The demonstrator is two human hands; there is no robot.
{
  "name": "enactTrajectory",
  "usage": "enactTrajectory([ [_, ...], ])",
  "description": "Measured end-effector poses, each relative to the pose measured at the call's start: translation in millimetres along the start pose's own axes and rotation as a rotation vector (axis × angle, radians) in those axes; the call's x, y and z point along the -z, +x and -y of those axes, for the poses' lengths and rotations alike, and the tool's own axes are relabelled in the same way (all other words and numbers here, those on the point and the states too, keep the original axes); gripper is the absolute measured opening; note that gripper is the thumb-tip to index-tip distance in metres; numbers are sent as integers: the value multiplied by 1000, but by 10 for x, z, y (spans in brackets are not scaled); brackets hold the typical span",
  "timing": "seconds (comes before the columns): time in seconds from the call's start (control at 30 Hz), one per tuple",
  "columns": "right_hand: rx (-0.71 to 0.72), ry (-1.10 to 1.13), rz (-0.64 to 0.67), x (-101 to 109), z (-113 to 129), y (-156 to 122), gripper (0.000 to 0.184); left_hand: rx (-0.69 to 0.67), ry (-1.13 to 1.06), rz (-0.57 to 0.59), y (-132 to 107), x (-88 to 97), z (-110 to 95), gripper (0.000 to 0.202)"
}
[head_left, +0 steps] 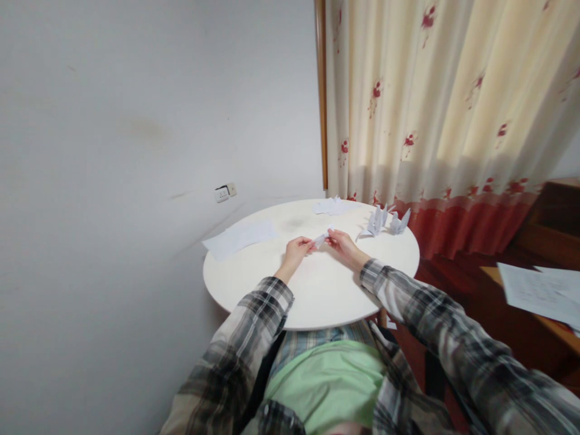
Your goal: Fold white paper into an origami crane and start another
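Observation:
Between my two hands is a small folded piece of white paper point(321, 240), held just above the middle of the round white table point(244, 290). My left hand point(297, 251) pinches its left end with closed fingertips. The fingers of my right hand point(342, 243) are closed on its right end. Folded paper cranes point(376, 222) stand on the table to the right, beyond my right hand. Fine creases of the held paper are too small to make out.
Flat white sheets point(242, 237) lie at the table's left, and more paper point(333, 206) lies at the far edge. The wall point(113, 211) borders the left side, a curtain point(435, 121) the back right. Printed sheets point(539, 293) rest on a wooden surface at right.

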State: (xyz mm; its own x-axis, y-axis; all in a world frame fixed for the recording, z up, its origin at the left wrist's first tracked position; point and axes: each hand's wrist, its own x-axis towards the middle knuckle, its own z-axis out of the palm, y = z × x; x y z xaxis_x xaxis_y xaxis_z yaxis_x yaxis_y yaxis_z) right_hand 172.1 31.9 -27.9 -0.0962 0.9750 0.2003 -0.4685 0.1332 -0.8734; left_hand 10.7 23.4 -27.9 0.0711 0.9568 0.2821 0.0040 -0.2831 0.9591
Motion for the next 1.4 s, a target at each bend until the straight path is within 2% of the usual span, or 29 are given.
enactTrajectory([
  [0.23, 37, -64, 19, -31, 26, -46, 24, 8, -27, -35, -14, 6, -22, 37],
  [0.43, -33, -46, -24, -43, 0, -51, 23, 0, -47, -103, -20, 44, -40, 41],
  [0.53, -66, -93, 17, -59, -7, -74, 21, 21, -91, -104, -20, 41, -45, 43],
  [0.63, -120, -127, 118, -92, 4, -120, 19, 37, -117, -86, -23, 29, -52, 43],
  [0.73, -145, -121, 144, -119, 19, -152, 19, 66, -137, -50, -30, 23, -58, 42],
  [0.83, -142, -128, 139, -124, 19, -151, 23, 85, -101, -31, -32, 22, -54, 40],
  [1.07, -92, -208, 102, -112, -6, -119, 34, 29, 19, 29, -22, -1, -33, 35],
  [1.4, 13, -361, 33, -111, 0, -126, 29, -14, 9, 103, -52, -19, -73, 36],
])
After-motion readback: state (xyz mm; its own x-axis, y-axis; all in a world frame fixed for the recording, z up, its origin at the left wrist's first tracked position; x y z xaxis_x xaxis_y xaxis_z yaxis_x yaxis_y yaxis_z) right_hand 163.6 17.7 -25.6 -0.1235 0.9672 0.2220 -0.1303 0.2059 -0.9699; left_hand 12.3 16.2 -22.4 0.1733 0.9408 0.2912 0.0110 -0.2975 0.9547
